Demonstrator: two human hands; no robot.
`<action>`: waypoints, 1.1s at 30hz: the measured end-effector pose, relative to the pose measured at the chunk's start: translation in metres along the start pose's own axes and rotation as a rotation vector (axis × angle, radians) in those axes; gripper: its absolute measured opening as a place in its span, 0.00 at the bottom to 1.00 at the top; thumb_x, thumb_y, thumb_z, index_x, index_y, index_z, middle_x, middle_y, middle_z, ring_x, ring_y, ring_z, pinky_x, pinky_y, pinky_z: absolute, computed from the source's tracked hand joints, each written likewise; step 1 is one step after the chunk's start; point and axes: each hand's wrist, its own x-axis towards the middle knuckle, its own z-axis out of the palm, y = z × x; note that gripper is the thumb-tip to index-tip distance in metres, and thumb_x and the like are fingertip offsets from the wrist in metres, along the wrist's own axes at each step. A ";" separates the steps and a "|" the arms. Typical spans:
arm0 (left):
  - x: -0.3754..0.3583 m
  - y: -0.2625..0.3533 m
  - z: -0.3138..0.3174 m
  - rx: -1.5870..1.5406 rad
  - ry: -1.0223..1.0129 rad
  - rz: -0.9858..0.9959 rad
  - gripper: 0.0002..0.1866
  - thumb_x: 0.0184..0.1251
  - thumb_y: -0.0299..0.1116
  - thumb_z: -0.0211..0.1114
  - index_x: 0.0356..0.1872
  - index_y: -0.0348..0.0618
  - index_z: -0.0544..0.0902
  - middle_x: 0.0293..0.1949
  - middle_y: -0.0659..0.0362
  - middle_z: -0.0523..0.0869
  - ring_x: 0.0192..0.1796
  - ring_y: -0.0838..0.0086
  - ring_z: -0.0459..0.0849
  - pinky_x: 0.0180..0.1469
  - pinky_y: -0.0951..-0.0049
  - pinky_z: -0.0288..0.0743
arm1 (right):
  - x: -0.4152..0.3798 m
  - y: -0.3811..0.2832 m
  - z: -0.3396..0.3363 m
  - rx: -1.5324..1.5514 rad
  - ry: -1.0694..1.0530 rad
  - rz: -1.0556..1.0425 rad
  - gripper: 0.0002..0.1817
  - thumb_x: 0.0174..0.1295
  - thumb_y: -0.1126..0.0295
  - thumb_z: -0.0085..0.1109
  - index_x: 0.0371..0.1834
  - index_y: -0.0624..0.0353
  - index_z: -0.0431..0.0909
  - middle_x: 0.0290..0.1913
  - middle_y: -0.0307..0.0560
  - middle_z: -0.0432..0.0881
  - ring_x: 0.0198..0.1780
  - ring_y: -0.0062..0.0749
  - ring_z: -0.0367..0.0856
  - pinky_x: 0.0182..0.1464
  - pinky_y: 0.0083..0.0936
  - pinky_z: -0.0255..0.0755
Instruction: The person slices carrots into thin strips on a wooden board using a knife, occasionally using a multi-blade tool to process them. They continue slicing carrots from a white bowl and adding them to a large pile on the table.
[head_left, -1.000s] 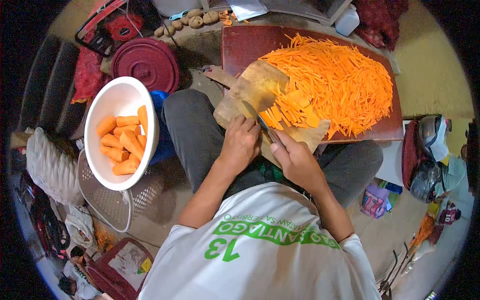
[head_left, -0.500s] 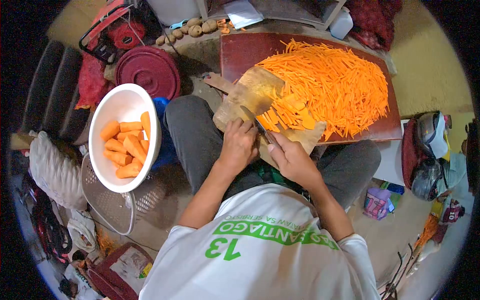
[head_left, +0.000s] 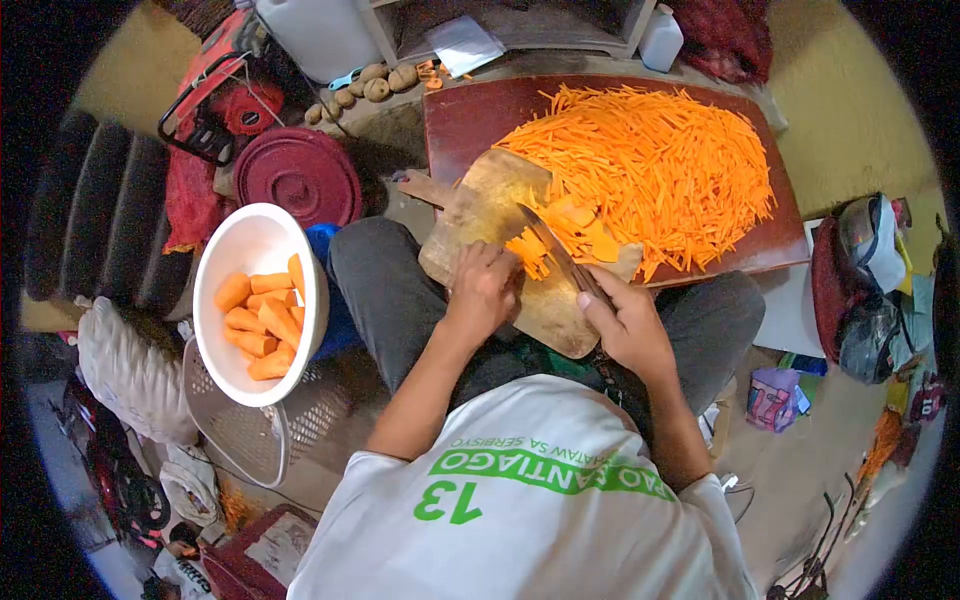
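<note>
My right hand [head_left: 632, 322] grips the handle of a knife [head_left: 553, 243], its blade slanting up and left over a wooden cutting board [head_left: 465, 235]. Curled on the board's near side, my left hand [head_left: 484, 290] has its fingertips against a small bunch of cut carrot sticks [head_left: 527, 254]; what lies under the fingers is hidden. The blade stands between this bunch and flat carrot slices [head_left: 590, 235] on its other side. Beyond the board, a large heap of carrot strips [head_left: 650, 170] covers much of a dark red tabletop [head_left: 465, 125].
A white basin [head_left: 213, 350] with several peeled carrots [head_left: 275, 320] is at left, above a perforated basket [head_left: 235, 425]. Behind it lies a maroon lid [head_left: 298, 178]. Several potatoes [head_left: 376, 90] sit at the back, near a white jug [head_left: 661, 40].
The knife has moved right, away from my left fingers, leaving a bunch of carrot sticks between. My right hand has shifted right and down. The whole view has shifted slightly.
</note>
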 end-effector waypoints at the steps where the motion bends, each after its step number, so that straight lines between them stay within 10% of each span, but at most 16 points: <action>1: -0.001 -0.003 0.002 -0.052 0.020 -0.008 0.15 0.51 0.20 0.72 0.43 0.38 0.90 0.43 0.49 0.88 0.50 0.50 0.83 0.56 0.52 0.74 | -0.004 0.001 -0.001 0.018 -0.006 -0.021 0.23 0.79 0.63 0.60 0.71 0.64 0.80 0.46 0.66 0.90 0.48 0.56 0.93 0.53 0.44 0.82; 5: 0.005 0.007 -0.020 0.017 0.196 -0.047 0.14 0.53 0.17 0.73 0.42 0.38 0.89 0.42 0.50 0.90 0.48 0.51 0.86 0.56 0.52 0.74 | -0.016 0.003 -0.001 0.043 -0.158 0.002 0.21 0.78 0.67 0.61 0.68 0.69 0.80 0.42 0.59 0.89 0.42 0.36 0.90 0.51 0.33 0.81; 12: 0.007 0.007 -0.023 0.038 0.243 -0.071 0.09 0.61 0.19 0.74 0.41 0.38 0.88 0.39 0.52 0.87 0.48 0.52 0.85 0.55 0.55 0.71 | -0.004 0.006 -0.003 -0.162 -0.221 -0.018 0.22 0.75 0.65 0.62 0.69 0.60 0.82 0.43 0.68 0.88 0.46 0.64 0.91 0.49 0.46 0.83; 23: 0.059 0.023 -0.047 -0.111 0.163 -0.156 0.09 0.66 0.21 0.75 0.47 0.36 0.91 0.44 0.49 0.93 0.50 0.59 0.92 0.56 0.64 0.82 | 0.023 0.026 -0.018 -0.330 -0.115 -0.167 0.17 0.73 0.62 0.65 0.60 0.56 0.83 0.40 0.65 0.89 0.46 0.66 0.89 0.48 0.57 0.81; 33: 0.165 0.043 -0.011 0.167 -0.485 -0.050 0.18 0.64 0.45 0.82 0.40 0.39 0.94 0.40 0.46 0.94 0.48 0.54 0.92 0.53 0.58 0.84 | 0.021 0.044 -0.019 -0.500 -0.049 -0.265 0.18 0.73 0.60 0.65 0.61 0.54 0.80 0.34 0.59 0.90 0.38 0.61 0.91 0.40 0.58 0.82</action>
